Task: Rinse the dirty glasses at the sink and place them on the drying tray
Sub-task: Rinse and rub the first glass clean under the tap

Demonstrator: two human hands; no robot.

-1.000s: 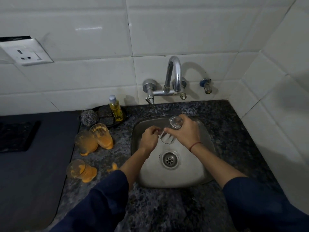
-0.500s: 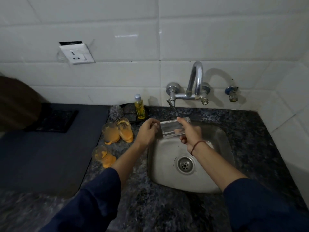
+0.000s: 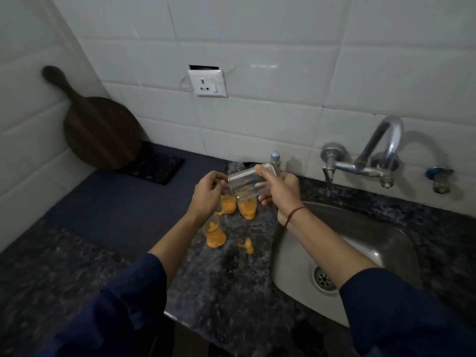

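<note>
Glass (image 3: 246, 185) lay sideways, gripped round by my right hand (image 3: 279, 193), mouth pointing at my left hand (image 3: 206, 194) (touching or not, I couldn't tell) and the dark tray (image 3: 159, 167) beyond.

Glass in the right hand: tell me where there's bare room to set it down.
Free: the dark mat, between the black trivet and the dirty glasses; also the front strip of the granite counter, left of the sink. Crowded: by the sink's left rim, with dirty glasses and orange spills.
</note>
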